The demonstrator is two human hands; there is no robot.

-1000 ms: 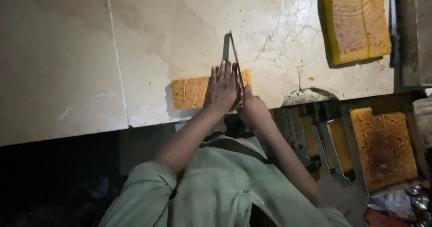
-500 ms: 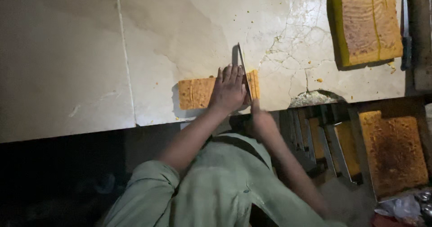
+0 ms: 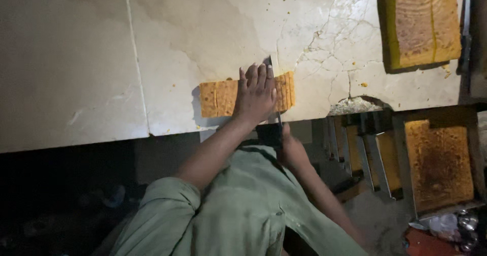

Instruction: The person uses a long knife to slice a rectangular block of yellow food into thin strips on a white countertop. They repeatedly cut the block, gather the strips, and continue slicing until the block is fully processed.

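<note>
On counter: left hand pressing cake; right hand gripping knife.

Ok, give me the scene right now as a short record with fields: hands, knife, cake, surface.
left hand: flat on the cake strip, pressing it down
right hand: at the counter edge, gripping the knife handle
knife: blade across the strip, beside the left hand's fingers
cake strip: orange-brown, slices marked at its right end
surface: pale cracked marble counter
far right: larger cake slab

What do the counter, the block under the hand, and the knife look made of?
Counter: likely polished marble slabs, going by the pale veining, cracks and seam. Block: looks like sponge cake, with an orange porous crumb and slice lines. Knife: thin blade, probably steel, held on edge; its handle is dark.
</note>
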